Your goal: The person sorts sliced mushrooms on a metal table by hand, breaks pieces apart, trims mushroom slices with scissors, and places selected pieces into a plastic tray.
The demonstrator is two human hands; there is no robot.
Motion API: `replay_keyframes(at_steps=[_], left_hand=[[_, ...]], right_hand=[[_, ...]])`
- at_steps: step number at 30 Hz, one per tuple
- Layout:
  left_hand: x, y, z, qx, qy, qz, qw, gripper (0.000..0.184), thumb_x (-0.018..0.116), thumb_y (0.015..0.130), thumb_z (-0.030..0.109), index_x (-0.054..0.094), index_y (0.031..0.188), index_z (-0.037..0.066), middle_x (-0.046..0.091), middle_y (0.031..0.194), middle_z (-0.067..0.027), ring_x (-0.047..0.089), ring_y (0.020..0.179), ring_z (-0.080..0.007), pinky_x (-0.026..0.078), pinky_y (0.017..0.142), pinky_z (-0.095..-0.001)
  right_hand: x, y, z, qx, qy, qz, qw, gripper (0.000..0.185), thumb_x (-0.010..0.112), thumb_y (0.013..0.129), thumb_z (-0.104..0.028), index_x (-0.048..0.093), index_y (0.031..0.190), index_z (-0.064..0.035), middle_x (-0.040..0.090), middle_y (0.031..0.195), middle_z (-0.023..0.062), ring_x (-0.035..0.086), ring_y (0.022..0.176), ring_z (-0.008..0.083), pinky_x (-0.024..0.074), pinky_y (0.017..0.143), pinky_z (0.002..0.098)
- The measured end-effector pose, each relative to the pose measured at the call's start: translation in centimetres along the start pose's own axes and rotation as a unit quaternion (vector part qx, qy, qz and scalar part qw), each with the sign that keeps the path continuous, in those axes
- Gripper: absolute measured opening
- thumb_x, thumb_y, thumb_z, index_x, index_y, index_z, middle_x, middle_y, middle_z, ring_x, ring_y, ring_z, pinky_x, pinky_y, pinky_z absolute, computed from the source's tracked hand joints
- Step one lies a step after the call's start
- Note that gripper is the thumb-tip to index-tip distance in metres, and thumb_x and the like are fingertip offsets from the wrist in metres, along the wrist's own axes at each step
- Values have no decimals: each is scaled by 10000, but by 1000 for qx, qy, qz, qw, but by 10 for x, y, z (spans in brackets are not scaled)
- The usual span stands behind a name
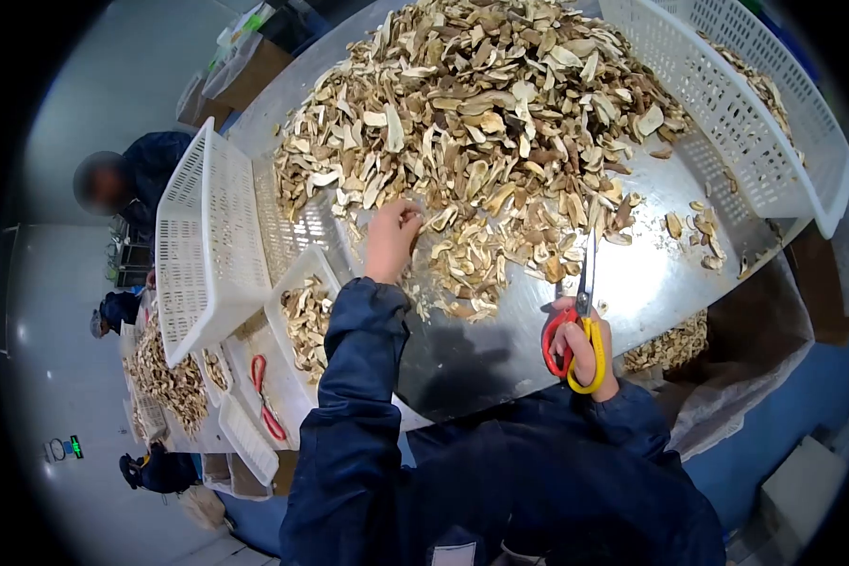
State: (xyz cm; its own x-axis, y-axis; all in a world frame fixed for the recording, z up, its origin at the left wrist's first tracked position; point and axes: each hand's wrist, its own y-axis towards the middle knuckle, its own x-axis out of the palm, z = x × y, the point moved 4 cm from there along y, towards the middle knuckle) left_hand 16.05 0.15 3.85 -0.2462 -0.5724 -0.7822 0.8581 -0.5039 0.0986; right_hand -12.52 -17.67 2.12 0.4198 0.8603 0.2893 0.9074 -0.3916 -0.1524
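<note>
A large heap of dried mushroom slices (500, 104) covers the back of the metal table (481, 363), with a looser spread of slices in front. At the left edge of that spread is my left hand (392, 240), its thumb and fingers pinched together; whatever is between the fingertips is too small to make out. My right hand (585, 347) grips scissors (588, 274) by their red and yellow handles near the table's front edge. The blades point away from me, tips near the slices, and look nearly closed.
White perforated baskets stand on the left (208, 245) and right (726, 104). A white tray (307, 307) holds more slices, with red-handled scissors (264, 396) beside it. Below the table's front right edge is a lined box (755, 354) with slices. Several people work at left.
</note>
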Motion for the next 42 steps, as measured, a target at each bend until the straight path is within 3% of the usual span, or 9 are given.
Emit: replay_keyframes(at_steps=[6,11,15,18,23,27,31,37,42], left_hand=[[-2,-9,-16,-21,31,-28,999,174,652,745,116,617,866,-3,598,824,-169,581,794,-324,451,701,-406],[-9,-14,-9,-37,-94,20,995,156,640,789,137,611,901,31,559,701,-60,532,622,-204,430,575,-320],[-29,-39,35,-188,-754,-112,619,117,523,912,118,550,1005,52,368,699,56,315,535,-36,238,419,-175],[-32,-59,72,-158,-885,-211,383,151,453,944,125,408,811,69,323,734,8,351,571,-63,300,409,-179],[9,-75,78,-247,-923,-209,209,90,441,938,114,481,907,40,413,807,-22,418,702,-98,375,509,-185],[45,-81,62,-240,-929,-164,227,100,475,929,132,530,896,55,424,768,-14,420,704,-123,406,741,-289],[73,-93,58,-218,-924,-246,195,99,503,938,168,539,911,80,428,766,1,420,673,-108,399,665,-247],[79,-99,52,-199,-848,-301,388,131,516,934,169,531,1016,69,487,866,-1,428,734,-67,306,465,-162],[69,-105,66,-176,-744,-448,464,320,445,974,228,477,1222,29,524,924,-36,430,675,-62,301,442,-139]], right_hand=[[5,2,0,16,9,9,1000,331,484,890,-205,532,1107,40,533,643,20,482,546,75,389,519,217],[10,3,-14,80,-163,-34,983,327,536,867,-205,535,1111,14,556,647,46,547,573,121,421,528,265],[44,-4,-36,-45,-485,-204,849,341,627,831,-362,551,1024,-91,617,708,173,601,679,388,455,588,449],[78,-13,-22,-43,-559,-287,776,285,626,801,-304,553,976,-92,624,706,158,619,690,361,465,591,458],[103,-18,-20,-112,-597,-288,740,275,624,783,-255,558,972,-66,620,710,135,627,692,342,478,585,435],[88,-6,-47,-72,-553,-254,790,225,576,818,-272,584,938,-82,612,715,139,625,699,338,489,610,437],[25,46,-69,-13,-550,15,835,256,575,843,-278,670,954,-67,648,727,167,637,680,327,501,623,382],[2,95,-50,-61,-647,156,744,214,616,822,-261,672,848,-56,646,723,167,630,698,337,485,622,411],[6,109,-44,-28,-590,140,795,194,647,792,-227,656,808,-33,608,638,127,590,583,250,452,553,348]])
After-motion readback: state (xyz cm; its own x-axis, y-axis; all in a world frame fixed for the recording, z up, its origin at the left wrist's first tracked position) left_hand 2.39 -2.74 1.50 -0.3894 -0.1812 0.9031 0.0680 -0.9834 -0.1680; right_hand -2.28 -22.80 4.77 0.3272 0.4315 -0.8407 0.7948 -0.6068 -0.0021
